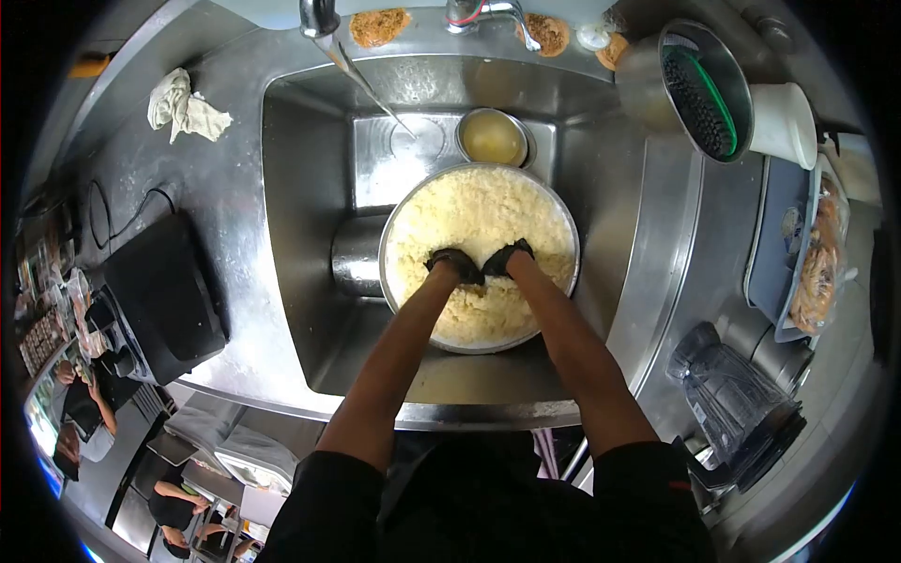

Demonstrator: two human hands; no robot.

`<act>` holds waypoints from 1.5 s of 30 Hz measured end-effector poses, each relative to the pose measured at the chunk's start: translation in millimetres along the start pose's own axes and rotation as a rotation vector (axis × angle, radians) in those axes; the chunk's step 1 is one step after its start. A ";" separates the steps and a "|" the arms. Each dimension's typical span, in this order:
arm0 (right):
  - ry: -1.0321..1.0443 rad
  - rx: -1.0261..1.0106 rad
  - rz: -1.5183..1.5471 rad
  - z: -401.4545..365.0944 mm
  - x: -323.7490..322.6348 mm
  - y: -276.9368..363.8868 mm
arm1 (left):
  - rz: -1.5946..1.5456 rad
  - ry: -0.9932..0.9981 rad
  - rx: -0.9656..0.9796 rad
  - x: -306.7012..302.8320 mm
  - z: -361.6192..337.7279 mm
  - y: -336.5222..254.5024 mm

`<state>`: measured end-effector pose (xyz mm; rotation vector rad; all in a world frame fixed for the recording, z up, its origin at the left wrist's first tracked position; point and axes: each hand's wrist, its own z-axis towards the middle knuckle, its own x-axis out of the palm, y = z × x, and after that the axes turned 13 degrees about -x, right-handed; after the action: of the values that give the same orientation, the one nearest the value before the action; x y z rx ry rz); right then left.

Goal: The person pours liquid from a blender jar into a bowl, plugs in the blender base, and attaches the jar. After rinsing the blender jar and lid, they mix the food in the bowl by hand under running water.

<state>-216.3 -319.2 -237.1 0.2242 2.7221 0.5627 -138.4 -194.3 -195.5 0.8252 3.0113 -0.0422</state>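
Observation:
A large round metal bowl (pixel 387 281) stands in the sink, filled nearly to the rim with a pale yellow, crumbly mass (pixel 479 206), perhaps dough or something grated. Both hands wear black gloves and are pushed into the middle of it, side by side with a small gap. My left hand (pixel 456 266) and my right hand (pixel 507 260) have their fingers buried, so whether they are closed on any of it is hidden. Behind the big bowl sits a small metal bowl (pixel 492 138) of yellowish liquid.
The steel sink (pixel 300 188) has a faucet (pixel 320 21) with water running. On the left are a cloth (pixel 185 108) and a black appliance (pixel 161 291). To the right stand a pot with a brush (pixel 699 94), a bagged-food tray (pixel 788 244) and a blender jug (pixel 737 403). Other people work at lower left.

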 end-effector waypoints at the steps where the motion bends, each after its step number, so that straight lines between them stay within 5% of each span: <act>1: 0.087 0.024 -0.006 27.0 16.8 -16.2 | -0.048 -0.035 0.007 7.2 16.7 2.1; 5: 0.273 0.123 -0.041 4.1 -25.3 11.1 | -0.017 -0.062 -0.070 -2.6 -8.5 -1.7; 8: 0.105 -0.006 -0.178 75.2 38.0 -19.8 | 0.002 -0.132 0.113 11.5 20.4 5.3; 11: 0.130 0.052 -0.168 -8.1 -22.4 18.1 | 0.059 -0.282 0.146 8.2 -4.5 3.3; 17: 0.024 -0.058 -0.073 -44.9 -25.2 27.2 | 0.114 -0.482 0.194 20.7 -32.4 0.2; 20: -0.142 0.035 0.141 -89.9 -36.5 56.2 | 0.043 -0.592 0.169 32.5 -54.4 1.9; 22: -0.388 -0.058 0.132 -90.4 -22.5 57.4 | -0.076 -0.904 0.294 43.6 -69.4 5.7; 24: -0.407 -0.039 0.128 -95.8 -10.6 64.0 | 0.001 -0.722 0.159 52.1 -66.1 2.2; 26: -0.797 -0.030 -0.002 -98.2 8.0 69.5 | 0.026 -1.158 0.152 92.2 -18.4 1.6; 27: -0.798 -0.030 -0.002 -96.8 7.5 68.9 | 0.079 -0.942 0.122 81.6 -38.4 0.4; 30: -0.698 -0.016 -0.056 -91.4 5.8 69.2 | 0.099 -0.770 0.113 66.3 -56.6 0.5; 32: -0.467 0.043 0.135 -84.3 -6.9 65.7 | 0.086 -0.864 0.102 62.7 -53.4 1.2; 38: -0.333 0.013 0.279 -75.2 -15.1 49.2 | -0.135 -0.703 0.273 43.1 -41.7 10.7; 39: -0.485 -0.047 0.221 -83.1 -9.2 50.1 | -0.086 -0.631 0.281 38.6 -43.2 12.8; 40: -0.636 -0.109 0.158 -94.0 -6.4 51.0 | -0.088 -0.631 0.281 40.0 -46.6 16.3; 42: -0.671 -0.153 0.159 -96.1 4.6 43.0 | -0.203 -0.887 0.443 48.8 -53.5 23.4; 45: -0.728 -0.207 0.299 -137.1 -5.2 54.6 | -0.279 -0.988 0.420 57.7 -89.6 35.7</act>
<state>-257.5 -319.3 -95.3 0.6468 1.9242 0.6745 -170.8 -131.4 -108.2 0.2330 2.1386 -0.8305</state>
